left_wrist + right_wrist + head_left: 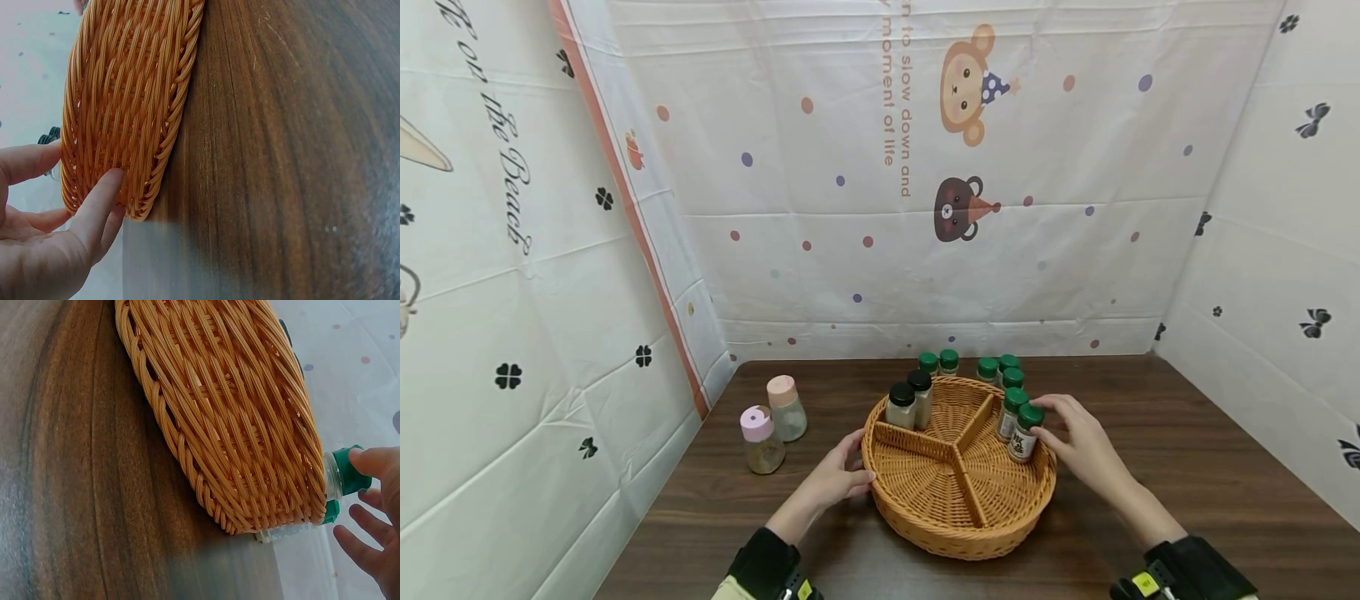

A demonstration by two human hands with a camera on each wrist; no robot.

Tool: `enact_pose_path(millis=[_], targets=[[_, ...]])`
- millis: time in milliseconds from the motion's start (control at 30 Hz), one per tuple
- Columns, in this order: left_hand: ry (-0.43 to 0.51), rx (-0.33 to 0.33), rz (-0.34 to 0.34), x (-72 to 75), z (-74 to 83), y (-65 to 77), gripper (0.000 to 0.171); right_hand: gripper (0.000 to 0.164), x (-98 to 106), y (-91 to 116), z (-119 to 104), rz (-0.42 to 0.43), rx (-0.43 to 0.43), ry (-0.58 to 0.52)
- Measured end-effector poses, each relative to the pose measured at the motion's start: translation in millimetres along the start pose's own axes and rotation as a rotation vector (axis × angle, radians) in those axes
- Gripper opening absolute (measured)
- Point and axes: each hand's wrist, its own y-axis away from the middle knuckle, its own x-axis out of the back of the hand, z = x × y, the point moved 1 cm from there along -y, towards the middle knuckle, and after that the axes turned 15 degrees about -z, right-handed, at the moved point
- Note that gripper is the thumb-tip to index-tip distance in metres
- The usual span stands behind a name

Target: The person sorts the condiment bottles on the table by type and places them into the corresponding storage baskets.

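Note:
A round wicker basket point(917, 533) with three compartments sits on the table. At its left rim, my left hand point(838, 473) holds on, thumb at the top edge and fingers against the woven outer wall point(134, 94). My right hand point(1078, 442) pinches the green cap of a spice jar point(1024, 440) standing inside the right compartment; the thumb lies on that green cap point(352, 472) in the right wrist view. Touching distance behind it is another green-capped jar point(1009, 417). In the back left compartment stand two black-capped jars, one in front point(901, 408) and one behind point(921, 396).
Several green-capped jars point(987, 369) stand behind the basket, partly hidden by its rim. Left of the basket are a jar with a lilac lid point(760, 442) and one with a peach lid point(786, 408). Printed white cloth point(850, 267) walls in the dark wooden table point(1150, 433).

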Motion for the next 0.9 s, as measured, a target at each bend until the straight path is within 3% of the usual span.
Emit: enact_pose_path(millis=[500,900], targets=[[0.0,-0.002,0.0,-0.1,0.5,0.4,0.076,0.031,2,2,6,-0.001,-0.069,-0.02],[0.005,-0.001,-0.005,0.1,0.2,0.1,0.076,0.028,4,1,15,0.041,-0.078,-0.025]])
